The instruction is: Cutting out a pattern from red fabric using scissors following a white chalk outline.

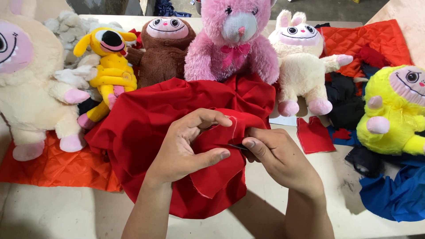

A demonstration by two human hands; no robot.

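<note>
A big piece of red cloth (141,119) lies bunched on the pale table (53,212) in front of me. My left hand (186,146) pinches a fold of this cloth between thumb and fingers. My right hand (276,157) holds a small dark tool (237,146), its tip against the same fold, right next to my left thumb. A thin pale line of stitching or chalk runs along the fold's edge. What kind of tool it is cannot be made out.
Plush toys line the back: a cream one (31,79), a yellow dog (110,66), a brown one (166,48), a pink bear (234,40), a cream bunny (301,62), a yellow one (398,110). Orange quilted fabric (48,168), a red scrap (313,135) and blue cloth (394,194) lie around.
</note>
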